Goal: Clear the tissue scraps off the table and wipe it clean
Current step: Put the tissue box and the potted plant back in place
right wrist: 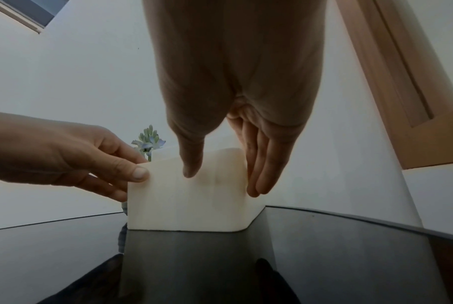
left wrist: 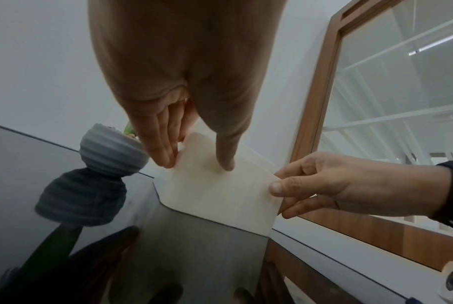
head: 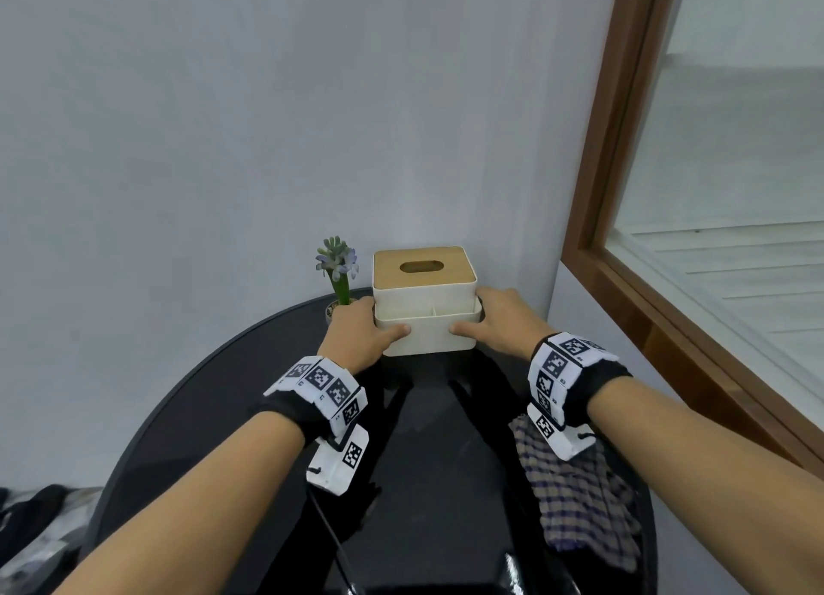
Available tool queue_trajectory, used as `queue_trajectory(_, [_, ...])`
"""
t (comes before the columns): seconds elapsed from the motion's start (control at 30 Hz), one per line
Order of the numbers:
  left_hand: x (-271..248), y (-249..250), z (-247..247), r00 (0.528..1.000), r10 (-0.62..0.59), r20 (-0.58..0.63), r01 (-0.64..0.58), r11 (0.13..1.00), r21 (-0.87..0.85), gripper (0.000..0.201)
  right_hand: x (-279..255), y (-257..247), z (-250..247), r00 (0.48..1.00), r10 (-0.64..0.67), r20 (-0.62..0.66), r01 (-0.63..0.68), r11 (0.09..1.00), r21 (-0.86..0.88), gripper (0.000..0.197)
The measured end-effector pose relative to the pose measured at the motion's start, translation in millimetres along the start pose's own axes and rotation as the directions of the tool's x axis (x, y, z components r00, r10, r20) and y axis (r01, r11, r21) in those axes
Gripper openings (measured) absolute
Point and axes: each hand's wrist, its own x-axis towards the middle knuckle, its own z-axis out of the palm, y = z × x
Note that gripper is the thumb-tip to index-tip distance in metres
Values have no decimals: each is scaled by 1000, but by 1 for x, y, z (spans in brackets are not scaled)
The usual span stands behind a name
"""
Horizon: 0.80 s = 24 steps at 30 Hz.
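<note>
A cream tissue box (head: 423, 331) with a wooden slotted lid (head: 423, 266) stands at the far edge of the round black table (head: 214, 398). My left hand (head: 361, 331) grips its left front corner, thumb on the front face and fingers along the side. My right hand (head: 499, 322) grips the right front corner the same way. The left wrist view shows my left hand (left wrist: 197, 164) on the box (left wrist: 220, 191). In the right wrist view my right hand (right wrist: 224, 181) clamps the box (right wrist: 189, 201), which rests on the table. A checked cloth (head: 579, 496) lies under my right forearm. No tissue scraps show.
A small potted flower (head: 339, 269) in a ribbed grey pot (left wrist: 113, 154) stands just left of the box, close to my left fingers. A white wall is directly behind, and a wood-framed window (head: 624, 237) is on the right. Dark clothing lies at lower left.
</note>
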Motion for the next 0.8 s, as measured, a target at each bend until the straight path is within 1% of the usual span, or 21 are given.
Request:
queue_trajectory(0.07, [0, 1, 0, 1000, -5, -8, 5, 1000, -18, 44, 1, 1, 0, 1000, 0, -8, 0, 1000, 11, 49])
queue_trajectory(0.13, [-1, 3, -1, 1000, -13, -7, 13, 999, -30, 46, 2, 2, -1, 1000, 4, -13, -4, 1000, 14, 48])
queue_trajectory(0.23, [-6, 6, -3, 1000, -13, -4, 13, 1000, -25, 44, -1, 1, -4, 1000, 14, -6, -14, 1000, -14, 48])
queue_trajectory(0.33, [-16, 7, -7, 1000, -6, -8, 5, 1000, -21, 41, -9, -2, -7, 1000, 11, 8, -10, 998, -55, 44])
queue_trajectory(0.43, [-29, 2, -11, 1000, -7, 10, 8, 1000, -21, 43, -25, -9, -9, 999, 16, 34, -12, 994, -108, 45])
queue_trajectory(0.5, [-38, -2, -14, 1000, -6, 29, 7, 999, -32, 48, -38, -11, -9, 1000, 10, 28, -6, 993, -121, 46])
queue_trajectory(0.57, [-49, -4, -15, 999, -6, 47, 8, 999, -36, 51, -52, -12, -7, 1000, 11, 20, -8, 993, -120, 44])
queue_trajectory(0.67, [-67, 0, -17, 998, 1, 57, 1, 999, -35, 51, -73, -14, -6, 1000, 17, 3, -16, 992, -123, 40])
queue_trajectory(0.8, [-93, 7, -21, 997, 23, 76, -24, 1000, 11, 47, -102, -16, -5, 1000, 23, 2, -22, 994, -103, 44])
